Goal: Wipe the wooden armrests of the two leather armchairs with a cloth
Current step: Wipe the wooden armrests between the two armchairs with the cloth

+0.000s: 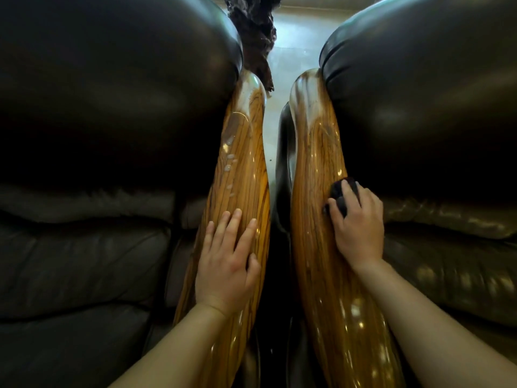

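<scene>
Hands rest on two glossy wooden armrests. Left hand (226,264) lies flat and open on the left armrest (237,175). Right hand (356,222) grips a dark cloth (342,193) against the right armrest (316,169).

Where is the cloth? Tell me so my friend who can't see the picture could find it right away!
Two dark leather armchairs stand side by side, with two shiny striped wooden armrests between them. On the right armrest, the person's right hand presses down on a small bunched cloth. It is the only soft, dark thing on the golden wood; the left hand lies flat and bare on the left armrest.
</scene>
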Demonstrator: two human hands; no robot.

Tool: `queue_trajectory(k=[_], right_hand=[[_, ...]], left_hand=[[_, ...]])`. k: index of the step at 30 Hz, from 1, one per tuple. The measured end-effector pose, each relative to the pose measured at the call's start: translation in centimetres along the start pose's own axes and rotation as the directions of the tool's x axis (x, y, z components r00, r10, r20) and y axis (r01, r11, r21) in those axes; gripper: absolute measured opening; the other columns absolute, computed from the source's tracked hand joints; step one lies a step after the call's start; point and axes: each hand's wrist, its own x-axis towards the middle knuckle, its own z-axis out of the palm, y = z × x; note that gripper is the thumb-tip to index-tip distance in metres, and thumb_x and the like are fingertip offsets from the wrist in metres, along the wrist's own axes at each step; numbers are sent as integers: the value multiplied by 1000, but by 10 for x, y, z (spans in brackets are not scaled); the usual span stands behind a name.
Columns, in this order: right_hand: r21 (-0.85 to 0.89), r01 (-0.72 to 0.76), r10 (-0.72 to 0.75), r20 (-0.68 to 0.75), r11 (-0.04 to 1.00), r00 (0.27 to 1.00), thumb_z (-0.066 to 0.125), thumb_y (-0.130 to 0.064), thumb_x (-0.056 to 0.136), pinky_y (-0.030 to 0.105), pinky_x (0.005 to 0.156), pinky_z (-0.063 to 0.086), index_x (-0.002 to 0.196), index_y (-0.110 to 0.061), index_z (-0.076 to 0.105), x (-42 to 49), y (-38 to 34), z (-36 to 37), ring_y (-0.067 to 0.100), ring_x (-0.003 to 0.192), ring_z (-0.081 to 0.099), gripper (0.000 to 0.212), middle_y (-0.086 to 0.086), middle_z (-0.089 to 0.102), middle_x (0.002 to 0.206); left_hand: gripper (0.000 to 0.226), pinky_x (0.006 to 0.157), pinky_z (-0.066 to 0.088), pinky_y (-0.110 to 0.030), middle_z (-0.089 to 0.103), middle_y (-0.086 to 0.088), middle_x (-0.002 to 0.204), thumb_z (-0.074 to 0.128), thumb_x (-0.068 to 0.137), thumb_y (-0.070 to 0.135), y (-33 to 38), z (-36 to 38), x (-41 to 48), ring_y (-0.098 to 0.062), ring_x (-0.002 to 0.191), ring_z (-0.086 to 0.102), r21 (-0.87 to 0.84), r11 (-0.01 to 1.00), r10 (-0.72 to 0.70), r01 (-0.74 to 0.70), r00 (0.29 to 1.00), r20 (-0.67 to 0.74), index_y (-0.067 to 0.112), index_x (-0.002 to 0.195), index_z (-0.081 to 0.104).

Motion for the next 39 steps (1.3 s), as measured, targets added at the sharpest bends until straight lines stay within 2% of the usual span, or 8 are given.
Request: queue_trajectory(k=[4, 9, 15, 22, 28, 32, 35, 39], right_hand=[[-134, 257, -263, -31, 957, 964, 51, -38, 99, 57, 115, 30, 142, -22, 53, -62, -7, 9, 38, 143, 32, 46, 13, 45, 151], [-171, 627, -625, 70, 760, 778, 59, -35, 94, 52, 97, 42, 116, -21, 69, -73, 0, 15, 35, 122, 51, 28, 8, 65, 128], [-85, 320, -325, -58, 944, 944, 58, -41, 92, 50, 101, 40, 122, -27, 64, 36, -37, 22, 30, 124, 44, 34, 0, 58, 130], [36, -42, 44, -43, 998, 998, 36, -58, 99, 48, 109, 36, 145, -30, 42, 40, -9, 22, 31, 142, 36, 54, 2, 40, 155], [-55, 187, -188, -15, 981, 982, 38, -44, 103, 49, 120, 20, 150, -27, 36, -66, 19, 16, 24, 154, 12, 50, 1, 30, 161], [-27, 475, -474, 25, 880, 880, 69, -21, 89, 44, 115, 34, 134, -16, 58, -45, 4, 6, 27, 138, 41, 47, 5, 52, 143], [177, 322, -324, -19, 930, 946, 73, -16, 85, 35, 100, 50, 125, -16, 65, -13, -29, -11, 18, 117, 54, 40, 1, 58, 128], [411, 253, -286, 19, 876, 958, 66, -29, 88, 10, 90, 45, 123, -23, 65, 2, -87, -21, 0, 110, 50, 35, -9, 51, 124]], left_hand=[[61, 124, 4, -47, 14, -2, 165, 35, 96, 37, 0, -4, -1, -15, 153, -2, -38, 999, 6, -4, 999, 38, 29, 154, 22], [58, 124, 7, -43, 18, -2, 164, 34, 98, 41, -34, -13, -11, -14, 153, 1, 38, 999, 31, -32, 999, 24, 27, 154, 23], [60, 124, 6, -40, 15, -3, 165, 32, 99, 42, -40, -4, -17, -16, 153, 1, 12, 1000, 1, -2, 1000, 7, 23, 155, 21], [60, 123, 8, -40, 19, -6, 164, 34, 98, 39, -45, -3, -17, -19, 153, 6, 6, 999, 35, -35, 999, -14, 19, 154, 24], [62, 122, 8, -40, 19, -7, 164, 34, 97, 40, -43, -4, -18, -21, 153, 6, 11, 1000, 24, -24, 1000, 2, 18, 154, 25], [62, 121, 11, -42, 19, -5, 164, 35, 97, 40, -43, -5, -16, -20, 153, 8, 4, 1000, 30, -30, 1000, 6, 19, 154, 25], [63, 121, 10, -41, 20, -6, 163, 37, 95, 38, -42, -7, -16, -21, 153, 8, 15, 999, 31, -31, 999, 13, 18, 154, 26], [64, 122, 9, -41, 20, -8, 164, 39, 94, 37, -41, -8, -15, -22, 153, 8, 39, 999, 30, -31, 999, 31, 17, 154, 27]])
